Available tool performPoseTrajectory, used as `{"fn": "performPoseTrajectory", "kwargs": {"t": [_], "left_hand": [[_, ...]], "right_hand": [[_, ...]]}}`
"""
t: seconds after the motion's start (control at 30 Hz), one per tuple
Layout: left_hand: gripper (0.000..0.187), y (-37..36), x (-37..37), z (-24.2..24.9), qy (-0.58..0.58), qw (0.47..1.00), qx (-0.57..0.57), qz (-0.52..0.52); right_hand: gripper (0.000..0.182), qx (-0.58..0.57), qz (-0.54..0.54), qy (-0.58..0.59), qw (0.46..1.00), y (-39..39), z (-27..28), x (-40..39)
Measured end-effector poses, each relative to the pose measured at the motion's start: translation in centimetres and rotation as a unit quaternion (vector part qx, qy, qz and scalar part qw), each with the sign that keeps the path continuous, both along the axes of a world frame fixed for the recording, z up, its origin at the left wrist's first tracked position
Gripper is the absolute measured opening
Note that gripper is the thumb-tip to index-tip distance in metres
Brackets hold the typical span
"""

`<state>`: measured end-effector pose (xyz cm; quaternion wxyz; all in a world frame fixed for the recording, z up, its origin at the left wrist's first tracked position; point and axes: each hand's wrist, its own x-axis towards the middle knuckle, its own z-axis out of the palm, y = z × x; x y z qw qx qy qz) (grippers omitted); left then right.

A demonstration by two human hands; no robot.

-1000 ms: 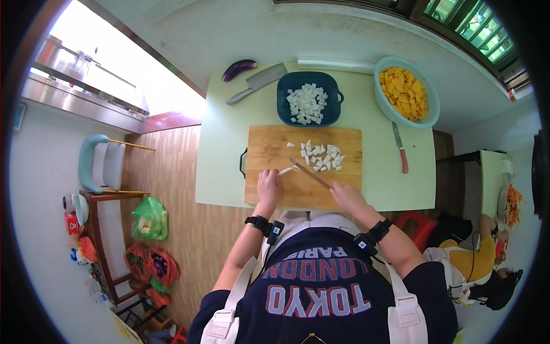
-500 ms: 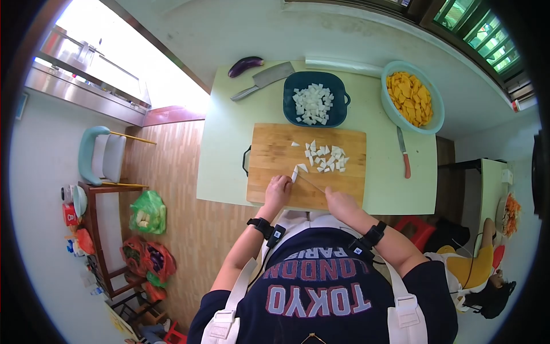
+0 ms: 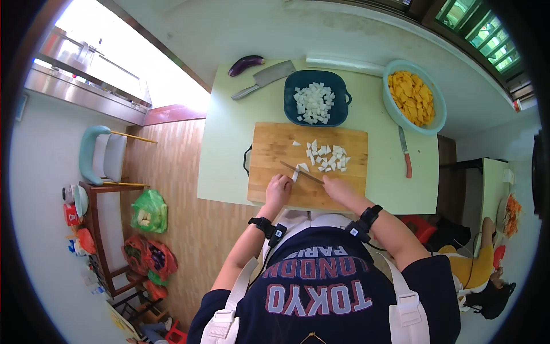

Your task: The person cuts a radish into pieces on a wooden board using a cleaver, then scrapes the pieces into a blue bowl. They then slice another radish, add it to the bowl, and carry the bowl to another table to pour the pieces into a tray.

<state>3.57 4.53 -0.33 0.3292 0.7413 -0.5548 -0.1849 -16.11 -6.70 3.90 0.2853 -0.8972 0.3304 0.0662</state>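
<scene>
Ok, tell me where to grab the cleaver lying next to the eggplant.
Take the cleaver by its handle, the narrow end pointing toward the table's left edge, coming from that open side. The broad blade lies flat on the table, beside the dark tub, so it offers no safe hold.

On the far side of the surface (image 3: 229,143) we see an eggplant (image 3: 246,65) beside a cleaver (image 3: 268,79). Next to these sits a dark tub (image 3: 345,97) of white cubes, and a pale bowl (image 3: 437,117) of orange slices lies further right. A red-handled knife (image 3: 405,151) lies on the surface below that bowl. On the wood floor (image 3: 172,172) to the left we see a green bag (image 3: 149,211), a small stand with red bags (image 3: 150,258) and a teal chair (image 3: 100,156). Another person (image 3: 478,269) sits at lower right.
</scene>
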Motion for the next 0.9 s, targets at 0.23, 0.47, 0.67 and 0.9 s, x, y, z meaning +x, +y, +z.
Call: {"fn": "performPoseTrajectory", "kwargs": {"t": [0.23,0.47,0.67,0.9], "left_hand": [[0.004,0.5,-0.3,-0.5,0.016,0.998,-0.04,0.039],[0.007,-0.1,-0.5,-0.3,0.053,0.988,-0.09,0.11],[0.007,-0.4,-1.1,-0.5,0.016,0.995,-0.053,0.085],[0.007,-0.4,-1.2,-0.1,-0.002,0.995,-0.063,0.078]], "right_hand": [[0.018,0.035,-0.014,-0.068,0.997,-1.2,0.0,-0.9],[0.011,0.003,-0.018,0.042,0.999,3.5,4.4,-1.1],[0.01,-0.017,0.003,0.053,0.998,3.9,5.4,-0.7],[0.011,0.0,0.013,0.066,0.998,3.7,5.4,0.2]]}}
